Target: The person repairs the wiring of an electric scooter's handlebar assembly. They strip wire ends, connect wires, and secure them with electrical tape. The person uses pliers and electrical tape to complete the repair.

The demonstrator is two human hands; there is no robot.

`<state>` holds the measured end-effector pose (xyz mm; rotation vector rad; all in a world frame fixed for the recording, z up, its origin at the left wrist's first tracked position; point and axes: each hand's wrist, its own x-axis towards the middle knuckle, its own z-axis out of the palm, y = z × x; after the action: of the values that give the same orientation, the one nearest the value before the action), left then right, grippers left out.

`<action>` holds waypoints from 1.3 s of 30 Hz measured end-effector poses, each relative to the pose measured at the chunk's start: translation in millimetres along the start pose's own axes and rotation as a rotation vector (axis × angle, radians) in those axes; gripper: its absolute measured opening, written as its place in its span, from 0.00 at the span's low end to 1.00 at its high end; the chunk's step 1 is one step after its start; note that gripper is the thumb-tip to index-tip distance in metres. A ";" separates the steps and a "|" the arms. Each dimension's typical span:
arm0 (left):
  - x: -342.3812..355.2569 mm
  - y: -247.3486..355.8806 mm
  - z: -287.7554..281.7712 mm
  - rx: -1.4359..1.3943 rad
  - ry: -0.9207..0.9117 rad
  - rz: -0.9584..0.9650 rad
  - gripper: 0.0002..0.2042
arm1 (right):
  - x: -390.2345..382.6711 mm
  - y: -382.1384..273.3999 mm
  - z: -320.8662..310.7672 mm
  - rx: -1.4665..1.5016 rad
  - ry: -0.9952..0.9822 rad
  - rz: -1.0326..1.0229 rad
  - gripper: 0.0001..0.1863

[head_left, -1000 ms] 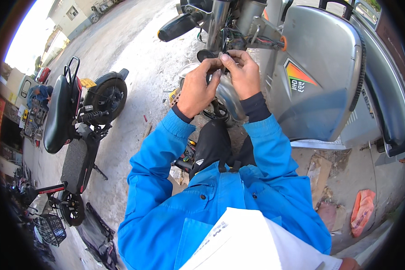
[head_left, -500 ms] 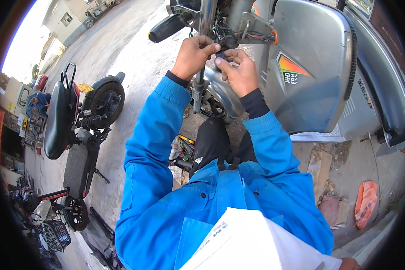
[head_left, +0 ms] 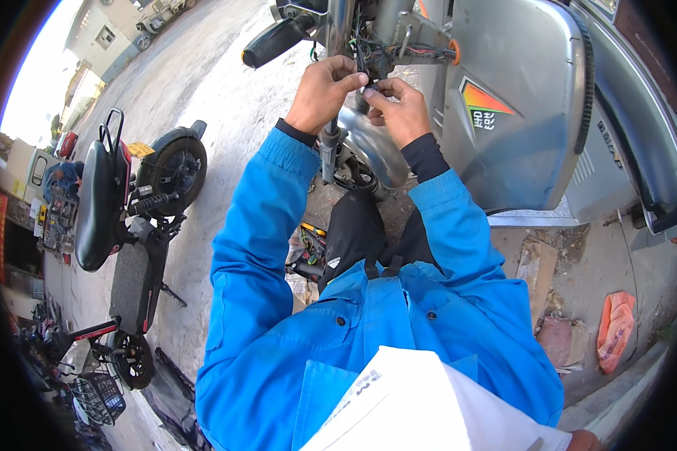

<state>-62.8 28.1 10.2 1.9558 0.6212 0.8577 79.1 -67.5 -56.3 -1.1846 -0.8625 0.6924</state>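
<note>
My left hand pinches a black wire between thumb and forefinger. My right hand is closed close beside it, thumb and fingertips pressed together on a small dark piece at the same spot. I cannot make out exactly what that piece is. Just above my fingers, a bundle of thin coloured wires hangs loose beside the metal fork tube of a grey vehicle. Below my hands is a silvery front mudguard, with part of the wheel under it.
A large grey body panel stands on the right. A black handlebar grip sticks out to the upper left. Tools lie by my knee. A scooter stands at left; an orange bag lies at right.
My right hand's fingers have shifted slightly at the pinch point, the lower ones curling in. My left hand keeps its pinch. The whole view has moved a little.
</note>
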 end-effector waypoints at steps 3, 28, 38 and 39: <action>3.3 -5.3 0.2 -0.049 -0.034 0.088 0.10 | -0.5 -2.1 -0.4 0.078 -0.026 0.022 0.16; 4.5 -14.5 0.7 -0.205 -0.024 0.107 0.07 | 27.7 37.8 13.2 0.933 -0.324 0.411 0.10; 10.5 -3.7 -20.6 -0.197 -0.250 0.188 0.06 | -35.0 90.4 -1.4 0.403 -0.526 0.226 0.19; 10.0 -2.7 -22.1 -0.181 -0.225 0.154 0.06 | -51.2 102.0 4.2 0.258 -0.558 0.312 0.20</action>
<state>-73.6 48.1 19.3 1.9164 0.2550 0.7449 47.5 -82.9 -165.0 -0.9078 -1.0157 1.3899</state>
